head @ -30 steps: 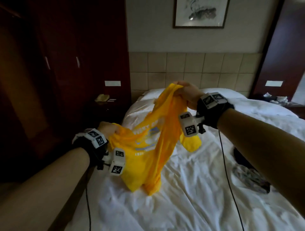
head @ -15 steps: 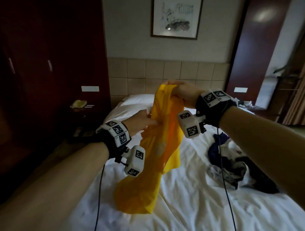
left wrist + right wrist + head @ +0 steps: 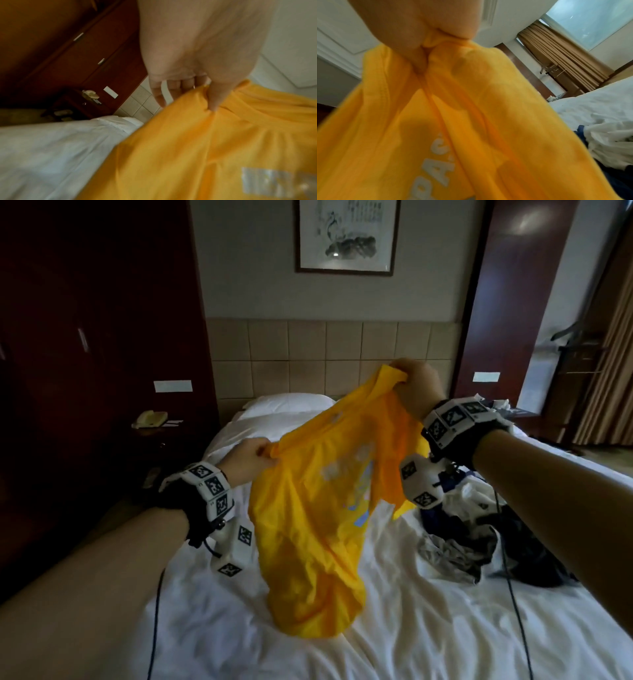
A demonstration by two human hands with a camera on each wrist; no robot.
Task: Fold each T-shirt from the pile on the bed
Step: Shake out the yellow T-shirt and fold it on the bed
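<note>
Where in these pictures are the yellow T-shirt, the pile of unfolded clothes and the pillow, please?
yellow T-shirt point(image 3: 308, 525): head view, middle of its hanging body.
pile of clothes point(image 3: 479, 542): head view, on the dark and grey garments on the bed.
pillow point(image 3: 287, 404): head view, middle of its white top.

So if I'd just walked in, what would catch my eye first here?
The yellow T-shirt, bright against the white bed, held up in the middle of the view. The left hand pinches one top edge and the right hand grips the other higher up, so it hangs slanted with its hem on the sheet. To the right lies a dark pile of clothes.
</note>
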